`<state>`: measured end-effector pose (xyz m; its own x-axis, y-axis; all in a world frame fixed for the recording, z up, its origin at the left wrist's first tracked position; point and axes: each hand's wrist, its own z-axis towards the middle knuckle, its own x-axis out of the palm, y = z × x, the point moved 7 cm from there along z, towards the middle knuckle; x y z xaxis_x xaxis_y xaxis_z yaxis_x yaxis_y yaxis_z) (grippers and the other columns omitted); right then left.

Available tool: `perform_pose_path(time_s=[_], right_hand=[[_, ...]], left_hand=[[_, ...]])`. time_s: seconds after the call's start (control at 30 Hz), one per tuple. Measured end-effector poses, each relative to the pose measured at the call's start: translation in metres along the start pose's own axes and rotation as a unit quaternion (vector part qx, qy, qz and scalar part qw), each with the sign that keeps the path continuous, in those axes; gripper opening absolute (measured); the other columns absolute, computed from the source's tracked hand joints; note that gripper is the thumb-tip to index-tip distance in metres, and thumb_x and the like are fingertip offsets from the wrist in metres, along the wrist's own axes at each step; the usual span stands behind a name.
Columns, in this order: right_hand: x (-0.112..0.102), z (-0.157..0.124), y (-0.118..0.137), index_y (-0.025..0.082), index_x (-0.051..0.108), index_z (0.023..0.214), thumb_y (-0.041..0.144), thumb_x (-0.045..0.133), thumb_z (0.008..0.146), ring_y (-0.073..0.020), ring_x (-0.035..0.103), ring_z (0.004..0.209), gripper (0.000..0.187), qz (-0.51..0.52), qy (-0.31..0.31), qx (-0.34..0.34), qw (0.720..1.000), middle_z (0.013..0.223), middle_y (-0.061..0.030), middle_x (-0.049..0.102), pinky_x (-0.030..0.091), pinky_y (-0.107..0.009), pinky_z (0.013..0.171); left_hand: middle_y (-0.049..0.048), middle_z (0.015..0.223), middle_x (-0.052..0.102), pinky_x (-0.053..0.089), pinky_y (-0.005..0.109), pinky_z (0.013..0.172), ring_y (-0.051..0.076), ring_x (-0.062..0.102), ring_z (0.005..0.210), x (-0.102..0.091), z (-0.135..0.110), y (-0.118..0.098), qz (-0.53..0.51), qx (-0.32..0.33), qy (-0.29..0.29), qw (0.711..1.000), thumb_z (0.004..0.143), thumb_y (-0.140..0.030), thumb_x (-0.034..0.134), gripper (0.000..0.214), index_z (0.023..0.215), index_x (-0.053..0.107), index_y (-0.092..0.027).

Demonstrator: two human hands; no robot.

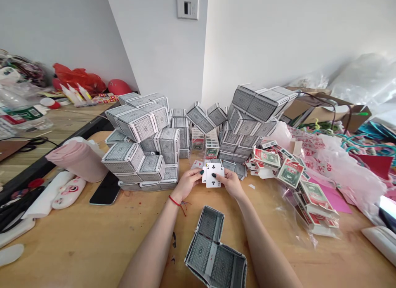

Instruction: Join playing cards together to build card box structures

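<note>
Both hands at frame centre: my left hand [188, 181] and right hand [230, 182] grip a small stack of white playing cards [213, 175], fingers closed on its side edges, two of clubs on top. Grey patterned folded-card block [213, 251] lies lower centre on the light wooden table [93, 238], between my forearms.

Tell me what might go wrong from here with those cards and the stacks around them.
The white playing cards, pinched between left hand and right hand, might slip and scatter over the wooden table.
The leaning pile of grey card-built cubes right behind them looks loose; a bump may topple it.
The grey L-shaped card block lying between the forearms could get knocked or crushed.
</note>
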<state>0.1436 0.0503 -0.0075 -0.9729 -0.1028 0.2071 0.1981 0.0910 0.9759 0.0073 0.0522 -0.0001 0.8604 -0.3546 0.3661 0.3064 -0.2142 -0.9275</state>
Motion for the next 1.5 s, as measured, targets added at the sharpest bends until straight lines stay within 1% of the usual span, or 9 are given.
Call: perform_pose_path(time_s=[0.2, 0.3, 0.5, 0.63, 0.87, 1.07, 1.2, 1.3, 1.5], right_hand=[[-0.003, -0.001, 0.001, 0.016, 0.061, 0.074, 0.036, 0.072, 0.055, -0.0144, 0.058, 0.057, 0.03, 0.011, -0.017, -0.019, 1.0, 0.07, -0.002, 0.067, 0.045, -0.026, 0.053], [-0.004, -0.001, 0.0, 0.016, 0.06, 0.071, 0.037, 0.072, 0.054, -0.014, 0.057, 0.054, 0.029, 0.0, -0.022, -0.019, 1.0, 0.066, -0.0014, 0.066, 0.044, -0.026, 0.05], [-0.003, 0.0, -0.001, 0.017, 0.059, 0.067, 0.038, 0.072, 0.053, -0.0136, 0.055, 0.05, 0.029, -0.013, -0.027, -0.023, 0.999, 0.061, -0.0013, 0.064, 0.043, -0.025, 0.048], [-0.001, 0.0, -0.003, 0.017, 0.06, 0.067, 0.039, 0.072, 0.052, -0.0147, 0.055, 0.05, 0.03, -0.02, -0.033, -0.018, 0.999, 0.062, -0.0016, 0.064, 0.044, -0.027, 0.048], [0.003, 0.001, -0.006, 0.016, 0.06, 0.064, 0.037, 0.073, 0.051, -0.0131, 0.054, 0.048, 0.027, -0.018, -0.034, -0.018, 0.999, 0.06, -0.0007, 0.064, 0.042, -0.025, 0.046], [0.008, -0.001, -0.004, 0.016, 0.061, 0.066, 0.038, 0.073, 0.051, -0.0144, 0.055, 0.05, 0.029, -0.014, -0.037, -0.014, 0.999, 0.062, -0.0018, 0.065, 0.044, -0.026, 0.047], [0.011, -0.001, -0.006, 0.016, 0.06, 0.066, 0.038, 0.074, 0.049, -0.0146, 0.055, 0.05, 0.03, -0.008, -0.038, -0.011, 0.999, 0.061, -0.0019, 0.065, 0.044, -0.026, 0.047], [0.013, 0.001, -0.011, 0.015, 0.06, 0.066, 0.038, 0.074, 0.048, -0.0153, 0.056, 0.052, 0.032, -0.002, -0.03, -0.006, 1.0, 0.063, -0.0026, 0.065, 0.044, -0.026, 0.049], [0.016, 0.001, -0.016, 0.015, 0.059, 0.076, 0.033, 0.071, 0.053, -0.0141, 0.055, 0.052, 0.031, -0.005, -0.029, -0.011, 0.999, 0.065, -0.0016, 0.064, 0.044, -0.025, 0.048]], left_hand=[[0.0085, 0.093, 0.061, 0.046, 0.033, 0.074, 0.018, 0.056, 0.084, 0.005, -0.003, 0.001, -0.003, -0.029, 0.024, 0.999, 0.073, -0.037, 0.056, 0.032, 0.094, 0.063, -0.015], [0.0082, 0.093, 0.06, 0.045, 0.031, 0.075, 0.017, 0.055, 0.084, 0.005, -0.003, 0.002, -0.002, -0.032, 0.027, 0.999, 0.071, -0.036, 0.058, 0.033, 0.096, 0.062, -0.014], [0.0077, 0.094, 0.059, 0.043, 0.028, 0.075, 0.016, 0.054, 0.082, 0.005, -0.001, -0.003, 0.062, 0.006, 0.029, 0.998, 0.069, -0.034, 0.061, 0.03, 0.09, 0.065, -0.013], [0.0068, 0.088, 0.062, 0.042, 0.028, 0.074, 0.017, 0.054, 0.082, 0.001, 0.002, -0.007, 0.12, 0.035, -0.02, 0.992, 0.066, -0.034, 0.063, 0.029, 0.086, 0.066, -0.013], [0.002, 0.064, 0.06, 0.04, 0.023, 0.06, 0.012, 0.051, 0.062, -0.006, 0.003, -0.004, 0.152, 0.056, -0.101, 0.982, 0.062, -0.035, 0.065, 0.024, 0.067, 0.065, -0.012], [0.0002, 0.058, 0.056, 0.037, 0.022, 0.053, 0.011, 0.048, 0.057, -0.009, 0.001, -0.009, 0.189, 0.091, -0.161, 0.964, 0.063, -0.037, 0.062, 0.025, 0.06, 0.063, -0.012], [-0.0018, 0.052, 0.05, 0.035, 0.021, 0.05, 0.009, 0.043, 0.052, -0.012, 0.0, -0.008, 0.211, 0.099, -0.178, 0.956, 0.066, -0.038, 0.059, 0.027, 0.057, 0.057, -0.013], [-0.0029, 0.051, 0.047, 0.033, 0.021, 0.049, 0.008, 0.04, 0.05, -0.011, -0.003, -0.011, 0.25, 0.119, -0.191, 0.942, 0.069, -0.036, 0.056, 0.025, 0.058, 0.054, -0.014], [-0.0032, 0.055, 0.043, 0.031, 0.022, 0.053, 0.009, 0.039, 0.053, 0.0, -0.009, -0.018, 0.318, 0.169, -0.208, 0.909, 0.078, -0.03, 0.045, 0.021, 0.062, 0.045, -0.017]])
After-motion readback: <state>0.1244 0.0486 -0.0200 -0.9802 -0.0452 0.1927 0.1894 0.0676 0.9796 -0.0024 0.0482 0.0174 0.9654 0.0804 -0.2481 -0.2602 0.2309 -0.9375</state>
